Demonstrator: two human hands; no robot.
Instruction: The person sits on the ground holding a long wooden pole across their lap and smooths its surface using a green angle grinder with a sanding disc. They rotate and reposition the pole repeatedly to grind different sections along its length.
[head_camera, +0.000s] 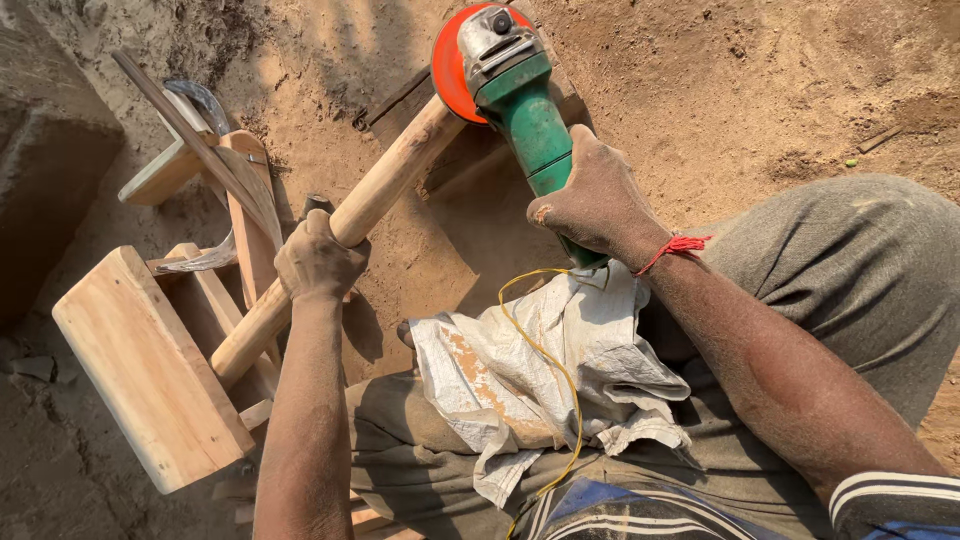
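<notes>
Down on the sandy ground, the person is gripping a round wooden handle (345, 225) in the closed left hand (318, 262), its far end meeting the orange disc (450, 62) of a green angle grinder (530, 115) at twelve o'clock. The right hand (592, 200) is clamping the grinder's body. A slipping handle could throw the disc toward the left fingers. The yellow cord (560, 380) is trailing across the lap cloth (540, 370) and might snag. Wooden blocks (145, 365) are crowding nine o'clock; three o'clock is lying open.
</notes>
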